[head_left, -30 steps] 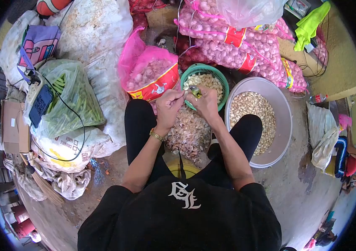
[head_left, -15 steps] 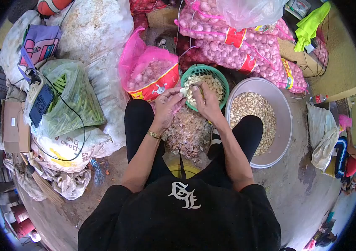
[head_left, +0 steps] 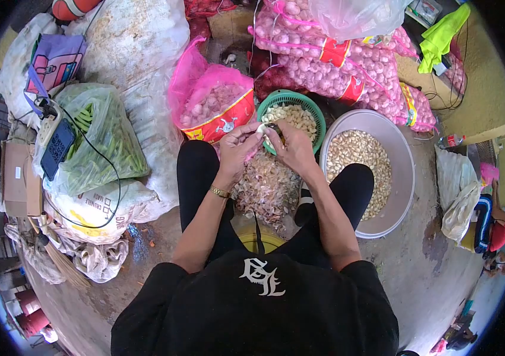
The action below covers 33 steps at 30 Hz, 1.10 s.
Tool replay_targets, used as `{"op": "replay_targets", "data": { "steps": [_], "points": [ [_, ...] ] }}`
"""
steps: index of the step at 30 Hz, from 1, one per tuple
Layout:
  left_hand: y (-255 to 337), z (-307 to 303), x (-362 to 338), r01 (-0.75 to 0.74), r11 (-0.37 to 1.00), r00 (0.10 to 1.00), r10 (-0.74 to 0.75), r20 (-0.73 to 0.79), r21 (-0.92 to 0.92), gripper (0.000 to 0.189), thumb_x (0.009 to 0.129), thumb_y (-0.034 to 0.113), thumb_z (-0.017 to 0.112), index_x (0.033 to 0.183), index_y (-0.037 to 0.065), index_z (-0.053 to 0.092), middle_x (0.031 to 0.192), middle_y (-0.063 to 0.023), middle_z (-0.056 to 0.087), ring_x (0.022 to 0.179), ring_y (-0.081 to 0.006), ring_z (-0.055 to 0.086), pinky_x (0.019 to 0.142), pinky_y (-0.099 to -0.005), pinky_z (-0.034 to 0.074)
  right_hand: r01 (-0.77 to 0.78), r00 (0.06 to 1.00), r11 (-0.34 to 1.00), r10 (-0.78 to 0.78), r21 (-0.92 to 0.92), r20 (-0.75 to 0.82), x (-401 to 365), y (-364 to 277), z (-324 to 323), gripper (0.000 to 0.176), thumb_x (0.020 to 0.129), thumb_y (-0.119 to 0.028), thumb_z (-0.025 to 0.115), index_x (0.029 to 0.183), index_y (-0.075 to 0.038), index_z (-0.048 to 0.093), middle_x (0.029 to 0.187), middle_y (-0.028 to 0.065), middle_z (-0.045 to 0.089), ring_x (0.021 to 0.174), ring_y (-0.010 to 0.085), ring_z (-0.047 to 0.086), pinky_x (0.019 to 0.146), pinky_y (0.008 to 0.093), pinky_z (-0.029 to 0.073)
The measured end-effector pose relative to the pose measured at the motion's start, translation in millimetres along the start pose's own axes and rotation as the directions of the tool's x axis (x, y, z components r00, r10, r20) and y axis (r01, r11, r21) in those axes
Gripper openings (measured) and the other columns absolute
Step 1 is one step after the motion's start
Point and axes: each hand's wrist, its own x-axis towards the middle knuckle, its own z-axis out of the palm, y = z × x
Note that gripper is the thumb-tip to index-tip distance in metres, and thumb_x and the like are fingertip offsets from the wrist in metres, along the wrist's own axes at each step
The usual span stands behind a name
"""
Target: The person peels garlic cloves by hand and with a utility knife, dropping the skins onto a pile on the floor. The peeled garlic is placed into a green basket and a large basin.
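My left hand (head_left: 239, 147) is closed, pinching a pale garlic clove (head_left: 260, 128) between thumb and fingertips. Close against it, my right hand (head_left: 294, 147) is curled around what looks like a small knife (head_left: 272, 126); only a dark bit of it shows, touching or very near the clove. Just beyond both hands stands a green basket (head_left: 321, 127) holding peeled garlic cloves (head_left: 293, 115). Below the hands, between my knees, lies a heap of garlic skins (head_left: 266, 190).
At right is a pale tub (head_left: 404, 190) of loose cloves (head_left: 359, 169). An opened pink mesh sack (head_left: 217, 101) of garlic stands ahead left, with full garlic sacks (head_left: 347, 68) stacked ahead right. A plastic bag of green vegetables (head_left: 107, 139) sits at left.
My right fingers have tilted in toward the clove, and the dark tool now shows at their tips. The left hand stays in nearly the same place.
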Motion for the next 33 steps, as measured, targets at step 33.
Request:
{"op": "replay_targets", "data": {
  "steps": [33],
  "points": [
    [23.6,-6.9,1.1,0.221,0.975,0.941,-0.213,0.264,-0.003,0.034,0.087,0.000,0.063,0.120,0.002,0.058,0.107,-0.0067,0.063,0.088,-0.0137,0.066,0.078,-0.0269,0.059,0.113,0.982,0.984,-0.131,0.138,0.133,4.0,4.1,-13.3,0.026,0.092,-0.024,0.058,0.081,0.000,0.055,0.063,0.0195,0.052,0.055,0.0330,0.051,0.053,0.0404,0.040]
  ]
}}
